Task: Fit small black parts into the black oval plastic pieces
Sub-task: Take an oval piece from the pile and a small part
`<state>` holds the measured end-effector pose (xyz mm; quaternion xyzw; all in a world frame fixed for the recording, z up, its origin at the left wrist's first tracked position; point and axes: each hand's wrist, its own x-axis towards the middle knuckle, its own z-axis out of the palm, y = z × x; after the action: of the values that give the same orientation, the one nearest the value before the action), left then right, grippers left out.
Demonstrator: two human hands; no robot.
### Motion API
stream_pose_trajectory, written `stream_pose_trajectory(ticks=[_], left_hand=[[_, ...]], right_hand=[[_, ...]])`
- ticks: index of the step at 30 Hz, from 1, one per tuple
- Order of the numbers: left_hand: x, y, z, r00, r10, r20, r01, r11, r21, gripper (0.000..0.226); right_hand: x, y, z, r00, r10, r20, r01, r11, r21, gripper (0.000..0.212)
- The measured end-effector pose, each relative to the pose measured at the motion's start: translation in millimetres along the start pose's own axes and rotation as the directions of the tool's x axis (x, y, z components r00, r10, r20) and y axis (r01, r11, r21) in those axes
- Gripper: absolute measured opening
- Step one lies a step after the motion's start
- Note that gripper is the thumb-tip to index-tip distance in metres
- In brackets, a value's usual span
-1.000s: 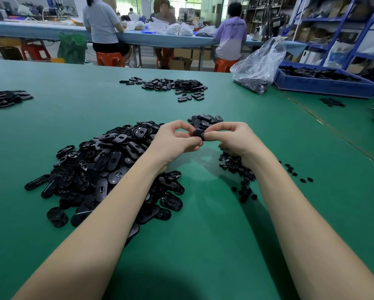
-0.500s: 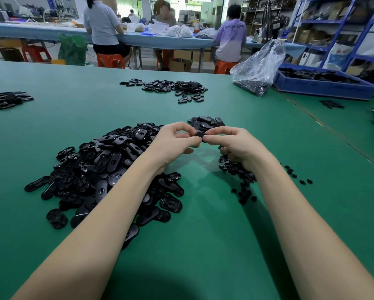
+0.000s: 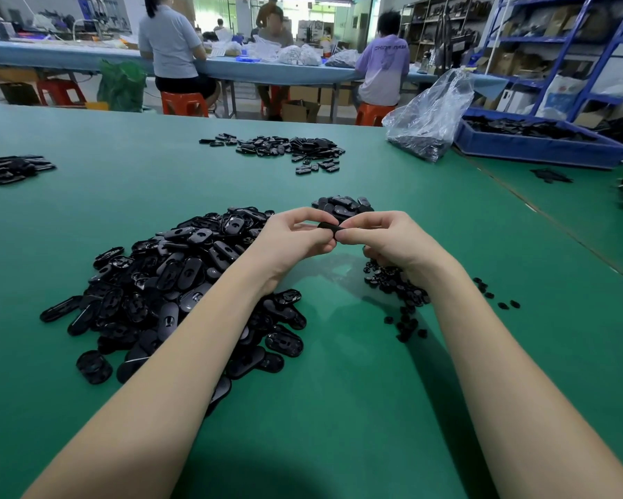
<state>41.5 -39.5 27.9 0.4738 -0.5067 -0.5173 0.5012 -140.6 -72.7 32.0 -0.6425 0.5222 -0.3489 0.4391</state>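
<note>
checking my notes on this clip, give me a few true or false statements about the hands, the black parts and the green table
1. Both hands pinch one black oval plastic piece between them. True.
2. The big heap of black oval plastic pieces lies under the right forearm. False: it lies by the left hand.
3. Small black parts lie below the right hand. True.
4. The blue plastic crate is on the green table's near left. False: far right.

We see our two bare arms. Our left hand (image 3: 291, 236) and our right hand (image 3: 385, 239) wear no gloves, rings or watch. No sleeves show on our long, smooth forearms. Our nails look short and plain.
</note>
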Motion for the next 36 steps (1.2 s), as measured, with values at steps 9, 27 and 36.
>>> stream_pose_trajectory(ticks=[9,27,36], left_hand=[[4,-7,2,0.998,-0.002,-0.059,0.007,0.996,0.089,0.02],[2,-10,2,1.0,0.014,-0.027,-0.011,0.995,0.104,0.015],[4,-13,3,0.996,0.029,-0.085,-0.015,0.986,0.167,0.014]], right_hand=[[-2,-5,6,0.997,-0.044,-0.067,0.039,0.997,-0.066,0.005],[2,4,9,0.99,-0.113,-0.084,0.103,0.987,-0.123,0.01],[1,3,17,0.978,-0.173,-0.12,0.145,0.967,-0.208,0.017]])
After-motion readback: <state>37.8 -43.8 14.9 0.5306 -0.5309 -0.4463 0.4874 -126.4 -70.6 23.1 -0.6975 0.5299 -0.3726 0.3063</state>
